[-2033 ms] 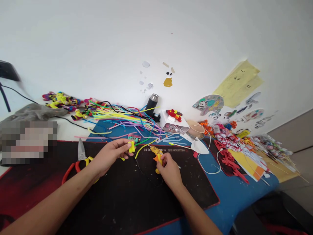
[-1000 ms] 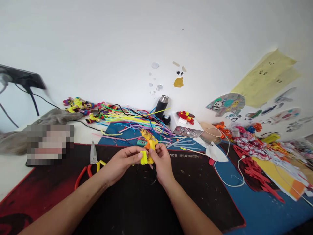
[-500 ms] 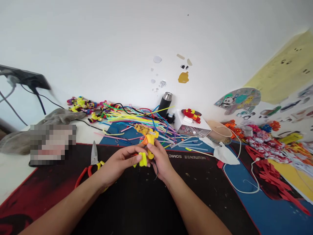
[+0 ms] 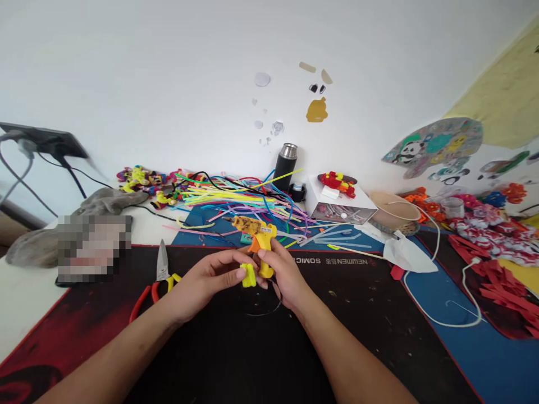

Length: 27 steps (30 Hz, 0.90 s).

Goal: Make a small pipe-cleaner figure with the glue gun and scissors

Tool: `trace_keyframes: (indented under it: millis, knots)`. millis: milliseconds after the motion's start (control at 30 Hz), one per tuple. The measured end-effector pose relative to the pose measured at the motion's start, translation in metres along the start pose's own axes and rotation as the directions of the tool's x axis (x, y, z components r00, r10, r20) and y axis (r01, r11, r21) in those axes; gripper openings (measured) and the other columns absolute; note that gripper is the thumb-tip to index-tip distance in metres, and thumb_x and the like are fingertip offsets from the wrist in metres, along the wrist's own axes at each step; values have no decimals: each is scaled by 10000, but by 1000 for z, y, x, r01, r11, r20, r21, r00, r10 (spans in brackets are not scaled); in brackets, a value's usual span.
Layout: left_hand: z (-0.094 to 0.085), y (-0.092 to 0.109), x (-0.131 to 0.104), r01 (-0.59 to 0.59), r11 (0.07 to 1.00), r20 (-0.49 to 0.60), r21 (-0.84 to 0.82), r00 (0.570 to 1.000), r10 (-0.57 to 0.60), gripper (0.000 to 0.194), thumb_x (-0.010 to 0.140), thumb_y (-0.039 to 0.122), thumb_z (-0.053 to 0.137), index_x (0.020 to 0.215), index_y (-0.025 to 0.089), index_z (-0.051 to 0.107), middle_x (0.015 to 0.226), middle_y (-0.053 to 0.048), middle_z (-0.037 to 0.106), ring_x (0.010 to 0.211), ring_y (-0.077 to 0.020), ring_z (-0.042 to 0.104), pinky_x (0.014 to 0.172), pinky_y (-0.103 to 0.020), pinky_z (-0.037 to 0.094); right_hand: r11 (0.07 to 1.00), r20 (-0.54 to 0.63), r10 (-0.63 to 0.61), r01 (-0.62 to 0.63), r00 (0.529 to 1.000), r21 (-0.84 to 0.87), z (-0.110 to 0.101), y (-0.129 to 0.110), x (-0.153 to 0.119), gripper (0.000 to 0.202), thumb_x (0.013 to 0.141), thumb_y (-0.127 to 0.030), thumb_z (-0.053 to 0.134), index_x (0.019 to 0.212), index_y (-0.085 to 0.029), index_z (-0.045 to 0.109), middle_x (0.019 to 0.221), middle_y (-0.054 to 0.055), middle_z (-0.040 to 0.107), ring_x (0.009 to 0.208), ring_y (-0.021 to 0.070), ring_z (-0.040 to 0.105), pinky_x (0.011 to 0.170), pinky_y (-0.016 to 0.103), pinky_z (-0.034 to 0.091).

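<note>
Between the thumb and fingers of my left hand (image 4: 210,280) is a small bright yellow fuzzy piece (image 4: 248,275), which looks made of bent pipe cleaner. My right hand (image 4: 288,276) is wrapped around the handle of a yellow hot glue gun (image 4: 263,241). Its stained nozzle end points left, above my left hand. The orange trigger sits close to my left fingers, and a thin dark cord loops below the handle. Both hands are near each other over the black desk mat (image 4: 252,359). Some of my fingertips are hidden behind the yellow piece and the gun.
Scissors (image 4: 162,269) with red and yellow handles lie left of my left forearm. Behind my hands spreads a pile of colourful pipe cleaners (image 4: 236,196), with a black thermos (image 4: 285,167) and a white box (image 4: 341,202). A white cable (image 4: 446,324) and red strips (image 4: 505,292) lie at right.
The camera view has shifted slightly. The glue gun has moved a little right from the yellow piece, and the cord loop below it shows more. Both hands keep their holds.
</note>
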State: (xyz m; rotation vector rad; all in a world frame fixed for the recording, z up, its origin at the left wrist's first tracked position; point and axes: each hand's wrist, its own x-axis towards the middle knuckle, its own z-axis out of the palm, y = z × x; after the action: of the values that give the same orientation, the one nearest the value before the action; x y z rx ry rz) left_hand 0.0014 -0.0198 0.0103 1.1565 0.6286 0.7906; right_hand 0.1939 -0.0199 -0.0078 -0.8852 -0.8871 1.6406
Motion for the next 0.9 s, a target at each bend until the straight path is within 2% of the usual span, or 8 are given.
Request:
trace_keyframes:
  millis: [167, 400, 500, 700, 800, 900]
  knots:
    - [-2, -1, -1, -19, 1000, 6, -25, 1000, 19, 209, 965, 386, 798, 1095, 227, 831, 1061, -84, 851, 990, -252, 782, 1006, -383, 546, 1000, 23, 7, -8, 1000, 12, 1, 0, -1, 327, 841, -430, 808, 971, -225, 589, 718, -48, 604, 493, 102, 522, 398, 198, 358]
    - [1, 4, 0, -24, 995, 64, 101, 998, 18, 221, 967, 421, 790, 1076, 233, 830, 1068, -80, 838, 984, -255, 778, 1000, -392, 548, 1000, 9, 19, -19, 1000, 3, 2, 3, 0, 320, 817, -443, 821, 943, -221, 629, 707, -41, 599, 498, 118, 533, 380, 209, 375]
    - [3, 7, 1, -58, 979, 80, 197, 996, 43, 233, 970, 453, 774, 1013, 232, 837, 1114, -96, 827, 1171, -305, 734, 1091, -427, 501, 1000, 11, 16, -17, 1000, 19, 2, 3, 0, 331, 813, -456, 829, 937, -223, 630, 680, -50, 583, 491, 118, 510, 386, 215, 370]
    - [6, 10, -1, -104, 907, 85, 407, 993, 76, 226, 961, 465, 766, 1044, 280, 865, 1291, -117, 782, 1520, -361, 494, 1260, -498, 325, 999, -54, 17, -15, 998, 36, 5, 0, -3, 301, 811, -430, 841, 869, -219, 634, 699, -42, 571, 532, 115, 496, 435, 223, 349]
    - [7, 11, -1, -99, 900, 85, 424, 994, 69, 220, 960, 451, 766, 1068, 286, 864, 1366, -121, 757, 1584, -358, 416, 1294, -519, 259, 999, -79, 11, -8, 997, 34, 6, -1, -3, 301, 794, -416, 861, 836, -213, 642, 704, -30, 574, 575, 124, 518, 473, 228, 381]
    - [8, 12, -1, -91, 924, 81, 371, 995, 66, 216, 971, 428, 752, 1054, 264, 864, 1348, -132, 767, 1589, -359, 409, 1277, -521, 302, 999, -75, 22, -20, 997, 27, 5, -3, -3, 318, 782, -428, 865, 828, -220, 630, 704, -30, 576, 554, 128, 514, 432, 228, 364]
